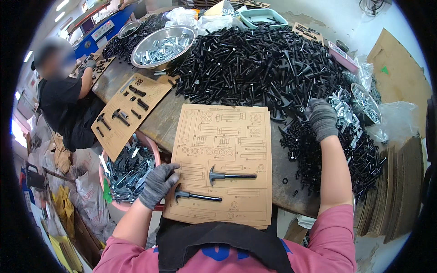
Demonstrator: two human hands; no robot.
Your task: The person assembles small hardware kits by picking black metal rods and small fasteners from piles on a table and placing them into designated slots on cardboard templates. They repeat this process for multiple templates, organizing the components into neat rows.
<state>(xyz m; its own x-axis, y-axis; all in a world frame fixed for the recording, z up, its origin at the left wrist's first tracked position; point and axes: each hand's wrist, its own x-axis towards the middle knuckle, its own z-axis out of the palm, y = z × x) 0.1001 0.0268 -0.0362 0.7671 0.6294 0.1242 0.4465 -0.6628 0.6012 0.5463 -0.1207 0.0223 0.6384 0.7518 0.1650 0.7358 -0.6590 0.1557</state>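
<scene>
A brown cardboard sheet (223, 157) printed with outlines of hardware lies in front of me. Two black T-shaped bolts with curved heads rest on its lower half, an upper bolt (234, 176) and a lower bolt (200, 197). My left hand (159, 185), in a grey glove, is beside the sheet's left edge with its fingers stretched toward it. My right hand (322, 120), gloved alike, reaches into the parts at the right. Its fingers curl down between the black hardware heap (255, 63) and silver sleeves (343, 109); whatever they hold is hidden.
A steel bowl (136, 58) of silver sleeves stands at the back left, a smaller bowl (377, 119) at the right. A pink tub (101, 175) of metal parts sits below the table's left edge. Across from another board (132, 125) with parts, a co-worker (63, 95) handles pieces.
</scene>
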